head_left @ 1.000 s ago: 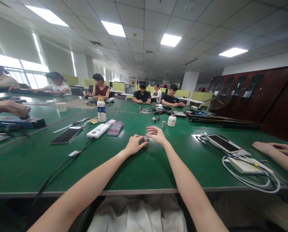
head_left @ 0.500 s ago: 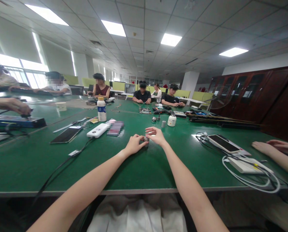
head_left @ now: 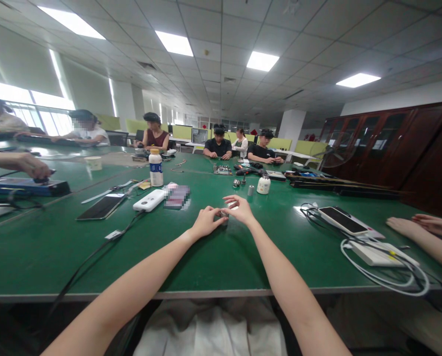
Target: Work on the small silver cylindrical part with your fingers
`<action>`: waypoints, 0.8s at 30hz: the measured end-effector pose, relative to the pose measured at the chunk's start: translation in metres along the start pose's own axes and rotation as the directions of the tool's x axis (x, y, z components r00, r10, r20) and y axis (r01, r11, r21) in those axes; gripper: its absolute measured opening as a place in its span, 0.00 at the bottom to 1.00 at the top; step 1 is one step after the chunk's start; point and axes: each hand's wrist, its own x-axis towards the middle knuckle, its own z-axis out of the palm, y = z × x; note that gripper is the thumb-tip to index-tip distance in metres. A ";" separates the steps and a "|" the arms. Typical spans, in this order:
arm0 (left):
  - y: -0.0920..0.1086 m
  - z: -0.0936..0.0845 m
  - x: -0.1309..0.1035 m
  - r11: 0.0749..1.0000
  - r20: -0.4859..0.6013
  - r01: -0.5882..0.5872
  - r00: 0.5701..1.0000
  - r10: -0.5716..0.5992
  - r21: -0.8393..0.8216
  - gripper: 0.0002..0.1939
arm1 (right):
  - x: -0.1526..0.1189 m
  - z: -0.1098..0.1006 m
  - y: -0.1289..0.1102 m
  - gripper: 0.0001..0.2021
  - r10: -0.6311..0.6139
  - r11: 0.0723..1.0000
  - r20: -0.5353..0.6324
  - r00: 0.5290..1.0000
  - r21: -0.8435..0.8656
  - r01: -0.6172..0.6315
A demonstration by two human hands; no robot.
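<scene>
A small silvery metal cylinder (head_left: 225, 220) stands upright on the green table in front of me, partly covered by my fingers. My left hand (head_left: 206, 221) rests on the tabletop, with thumb and fingers closed round its left side. From the right, my right hand (head_left: 240, 209) curls over the top of the cylinder, its thumb and fingertips closed at the upper end. The exact fingertip contact there is too small to make out. Beyond my hands stands a similar metal cylinder (head_left: 251, 190), beside a round white jar (head_left: 264, 185).
Left of my hands lie a white power bank (head_left: 149, 200), a dark phone (head_left: 102, 206) and a white-and-blue bottle (head_left: 156, 169). On the right are a phone (head_left: 343, 220), cables and a white box (head_left: 380, 253), near another person's hands (head_left: 406, 226). Several people sit across the table.
My right fingers have shifted slightly over the top of the cylinder. My left hand stays in place. At the far left, another person's hand has moved a little to the right.
</scene>
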 end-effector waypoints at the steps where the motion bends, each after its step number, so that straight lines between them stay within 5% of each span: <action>1: 0.000 0.000 0.000 1.000 0.000 0.000 1.000 0.000 0.000 0.15 | -0.001 0.001 0.000 0.20 0.003 1.000 0.005 1.000 0.001 -0.003; 16: -0.001 0.001 0.001 1.000 0.007 0.000 1.000 0.000 -0.011 0.15 | 0.001 0.003 -0.003 0.23 0.022 0.998 -0.028 0.999 0.064 -0.020; 24: -0.001 0.000 0.000 1.000 0.009 0.001 1.000 -0.001 -0.019 0.17 | 0.006 -0.015 0.030 0.15 0.181 0.983 -0.112 0.977 0.012 -0.181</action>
